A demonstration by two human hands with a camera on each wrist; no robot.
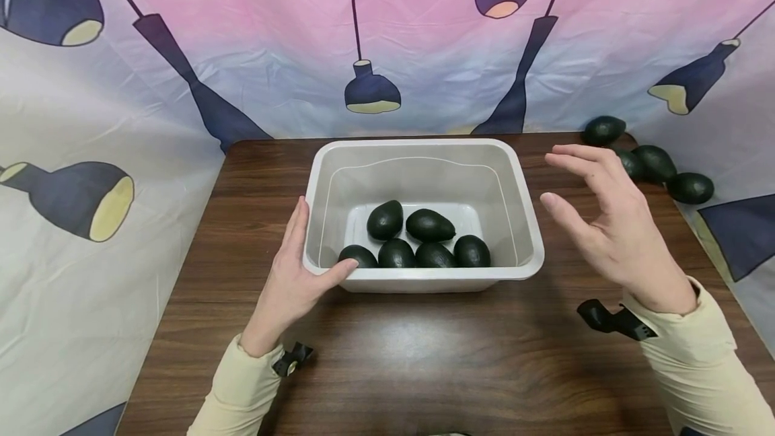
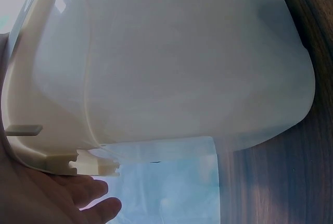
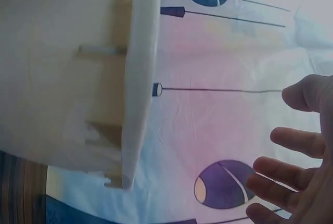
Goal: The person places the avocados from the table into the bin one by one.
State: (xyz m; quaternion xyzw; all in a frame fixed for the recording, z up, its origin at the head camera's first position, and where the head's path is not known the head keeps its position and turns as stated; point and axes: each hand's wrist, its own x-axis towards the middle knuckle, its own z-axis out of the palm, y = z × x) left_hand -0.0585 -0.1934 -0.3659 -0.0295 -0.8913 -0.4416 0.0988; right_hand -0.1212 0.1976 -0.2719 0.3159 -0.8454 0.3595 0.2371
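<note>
A pale grey plastic bin (image 1: 424, 279) stands on the wooden table, with several dark green avocados (image 1: 396, 253) on its floor. My left hand (image 1: 297, 281) rests against its near left corner. The thumb lies over the front rim and the fairly straight fingers run along the outer left side. In the left wrist view, the fingertips (image 2: 104, 209) show beneath the rim, apart from the wall. My right hand (image 1: 617, 221) is raised to the right of the bin, fingers spread and holding nothing. The right wrist view shows a gap between those fingers (image 3: 276, 187) and the bin's rim (image 3: 139, 78).
More avocados (image 1: 655, 164) lie at the table's far right corner, partly behind my right hand. A cloth printed with lamps (image 1: 372, 89) hangs behind the table (image 1: 412, 362) and along its sides. Both wrists carry black straps (image 1: 630, 323).
</note>
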